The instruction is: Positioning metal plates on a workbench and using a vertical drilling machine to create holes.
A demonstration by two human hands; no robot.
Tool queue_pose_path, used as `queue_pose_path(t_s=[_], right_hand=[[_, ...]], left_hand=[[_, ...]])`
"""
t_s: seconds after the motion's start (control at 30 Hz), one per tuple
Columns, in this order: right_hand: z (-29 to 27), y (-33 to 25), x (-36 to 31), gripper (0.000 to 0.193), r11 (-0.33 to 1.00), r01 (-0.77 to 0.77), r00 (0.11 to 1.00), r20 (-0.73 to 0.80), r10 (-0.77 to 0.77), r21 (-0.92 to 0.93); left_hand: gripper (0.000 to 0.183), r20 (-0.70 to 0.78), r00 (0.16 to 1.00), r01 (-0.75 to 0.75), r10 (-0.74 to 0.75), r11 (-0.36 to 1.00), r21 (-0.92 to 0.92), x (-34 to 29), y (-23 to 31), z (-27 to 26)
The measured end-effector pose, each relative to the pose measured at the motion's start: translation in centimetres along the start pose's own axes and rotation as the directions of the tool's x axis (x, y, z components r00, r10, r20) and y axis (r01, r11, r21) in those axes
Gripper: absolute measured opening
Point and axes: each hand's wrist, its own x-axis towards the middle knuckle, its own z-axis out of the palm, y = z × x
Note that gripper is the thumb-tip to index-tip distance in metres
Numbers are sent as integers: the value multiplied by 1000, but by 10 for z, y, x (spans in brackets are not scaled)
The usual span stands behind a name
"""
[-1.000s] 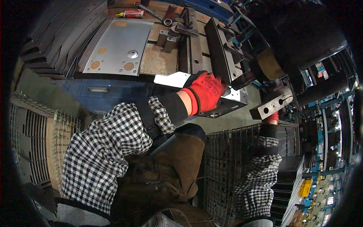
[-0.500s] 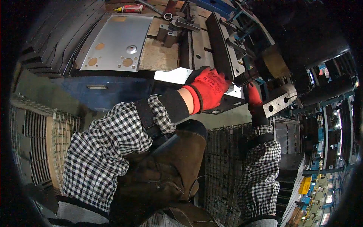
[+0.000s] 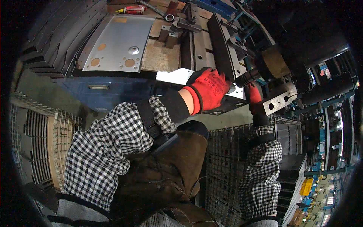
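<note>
My left hand [image 3: 210,90], in a red glove with a dark palm side, is closed over a long, shiny sheet-metal part [image 3: 174,76]. One end of this part juts out to the left of the glove, and a section with holes shows to the right. The fingertips are mostly hidden behind the glove. At the part's right end is my right hand [image 3: 255,97], also red-gloved, upright beside a dark cylindrical machine tool [image 3: 246,78]. Its fingers are largely hidden, so its grip is unclear. A drilled metal bar [image 3: 279,100] lies just right of it.
A flat silver plate with holes [image 3: 118,41] lies on the bench at left, beside stacked dark sheets [image 3: 56,41]. Clamps [image 3: 189,25], a long steel angle [image 3: 224,47], a wrench [image 3: 159,10] and a red tube [image 3: 133,10] are farther back. Wire cages [image 3: 68,130] stand below.
The whole view has shifted by a few pixels. Both hands keep almost the same places around the sheet-metal part.
</note>
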Motion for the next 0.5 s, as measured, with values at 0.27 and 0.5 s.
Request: queue_pose_path(t_s=[0.27,0.5], right_hand=[[-19,-30,-6,35,907,-20,995,83,61,-422],[-13,-110,8,35,962,-202,978,12,208,-186]], left_hand=[[75,-79,996,-44,41,999,-32,-3,0,2],[74,-34,998,-45,44,999,-13,-5,-5,2]])
